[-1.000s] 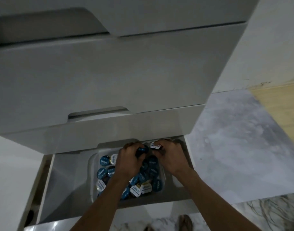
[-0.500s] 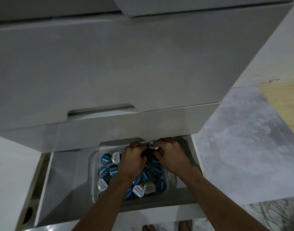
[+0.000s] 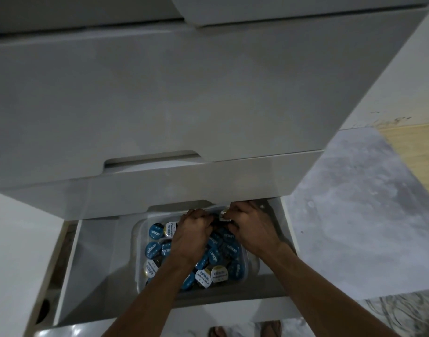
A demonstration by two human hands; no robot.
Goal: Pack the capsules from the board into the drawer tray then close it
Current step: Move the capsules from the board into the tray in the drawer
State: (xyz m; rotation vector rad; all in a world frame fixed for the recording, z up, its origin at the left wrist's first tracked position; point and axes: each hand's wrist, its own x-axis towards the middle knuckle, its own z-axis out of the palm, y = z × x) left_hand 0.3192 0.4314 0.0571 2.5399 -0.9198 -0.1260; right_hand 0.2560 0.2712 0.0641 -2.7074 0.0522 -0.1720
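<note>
Down at the far edge of the clear tray (image 3: 138, 254), left hand (image 3: 191, 235) and right hand (image 3: 251, 231) curl their fingers round capsules (image 3: 209, 277); tray looks nearly full, drawer (image 3: 70, 271) not yet closed.

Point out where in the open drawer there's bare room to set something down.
Free: the drawer floor between the drawer's left wall and the clear tray. A narrow strip runs in front of the tray. Crowded: the tray itself, heaped with capsules, with the left hand and right hand working at its far end.
</note>
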